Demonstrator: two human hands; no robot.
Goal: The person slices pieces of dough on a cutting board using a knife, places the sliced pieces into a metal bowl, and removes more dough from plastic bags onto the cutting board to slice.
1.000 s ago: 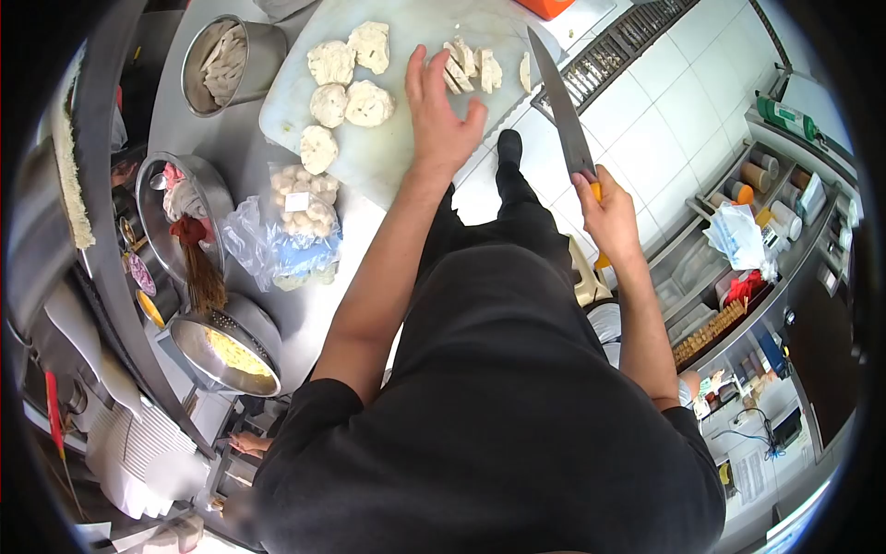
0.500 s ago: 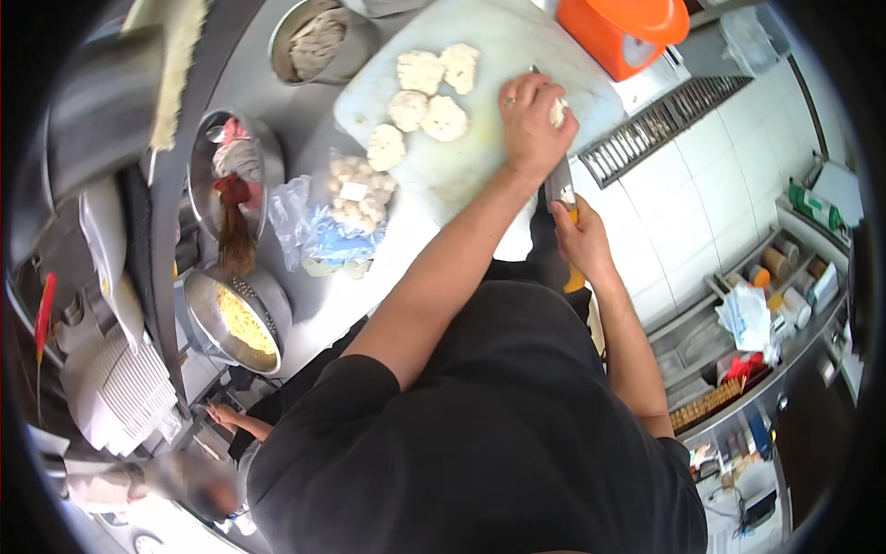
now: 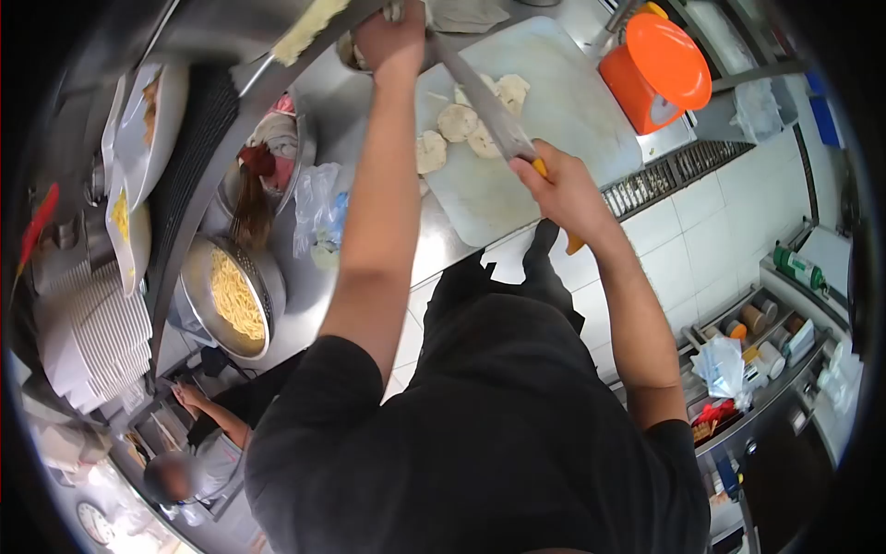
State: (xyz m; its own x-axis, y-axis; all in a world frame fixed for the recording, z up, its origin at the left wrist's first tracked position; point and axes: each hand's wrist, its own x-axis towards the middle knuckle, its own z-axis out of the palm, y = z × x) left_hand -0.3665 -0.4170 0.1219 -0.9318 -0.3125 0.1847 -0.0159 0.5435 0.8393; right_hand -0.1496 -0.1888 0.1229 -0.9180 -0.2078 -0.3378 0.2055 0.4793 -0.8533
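My right hand (image 3: 568,189) grips the yellow handle of a large knife (image 3: 484,102), its wide blade pointing up-left over the cutting board (image 3: 563,120). Several pale, roundish flat pieces (image 3: 457,123) lie under and beside the blade on the board. At the top edge, my left hand (image 3: 392,39) is over a metal pot (image 3: 351,54). Its fingers are curled around something whitish, partly cut off by the frame. My forearm and hand hide most of the pot.
An orange kitchen scale (image 3: 632,88) stands right of the board. To the left are a metal bowl (image 3: 306,138) with cloths, a plastic bag (image 3: 317,198) and a colander (image 3: 196,300) of noodles. Another person's hand (image 3: 189,397) shows lower left, near stacked white plates (image 3: 97,342).
My left hand has moved from the board's right side up-left to the pot. The knife has come up from beside the board's edge to above it. The view has shifted.
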